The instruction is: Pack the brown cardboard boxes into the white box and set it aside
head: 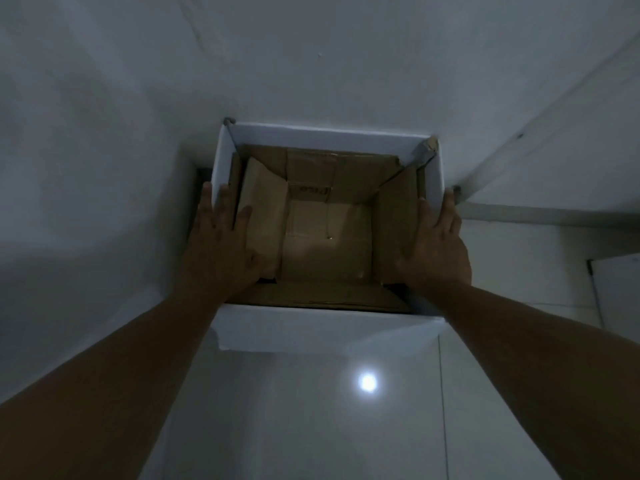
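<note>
While hands (221, 251) flank white box (325, 327), wall-backed

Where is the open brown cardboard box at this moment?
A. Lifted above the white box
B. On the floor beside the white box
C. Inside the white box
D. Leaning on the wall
C: the brown cardboard box sits inside the white box, whose white walls enclose it on all sides, with the left hand and right hand on its flaps.

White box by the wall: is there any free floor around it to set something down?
Yes: the glossy tiled floor in front of the white cardboard box is bare. The far side is tight against the white wall. Inside, the brown cardboard box fills it, with the left hand and right hand at its sides.
</note>
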